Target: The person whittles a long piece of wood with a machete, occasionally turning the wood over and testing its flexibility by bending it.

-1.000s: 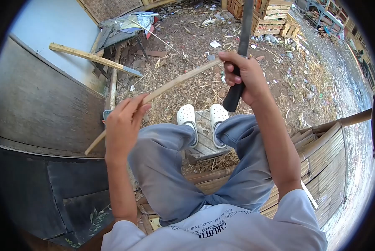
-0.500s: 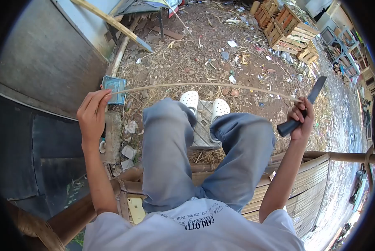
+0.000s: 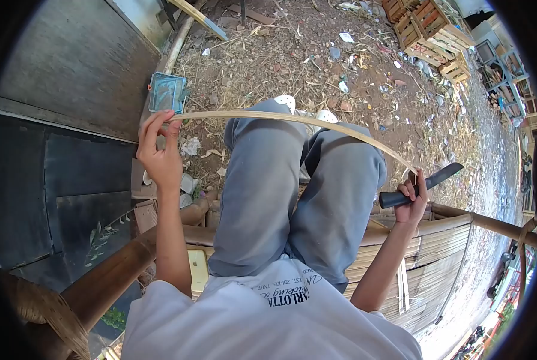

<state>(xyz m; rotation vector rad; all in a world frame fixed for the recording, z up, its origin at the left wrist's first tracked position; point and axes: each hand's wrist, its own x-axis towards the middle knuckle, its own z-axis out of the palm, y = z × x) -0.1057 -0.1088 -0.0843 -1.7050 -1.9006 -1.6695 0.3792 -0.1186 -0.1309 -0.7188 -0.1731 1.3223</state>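
Left hand [image 3: 161, 157] and right hand [image 3: 410, 204] have drawn closer together, pinching a pale, bowed strip [image 3: 280, 116]; the right also clasps a knife [image 3: 438, 177].

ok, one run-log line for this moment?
left hand: holds one end of wooden strip | right hand: holds other end, plus knife | wooden strip: bowed between hands

One wide head-worn view looks forward and steeply down over the knees [image 3: 261, 135] and hands [image 3: 162, 159].

White shirt [image 3: 268, 333] bears black lettering [image 3: 289, 296]; trousers [image 3: 259, 192] grey-blue; shoes [image 3: 286, 102] white, holed.
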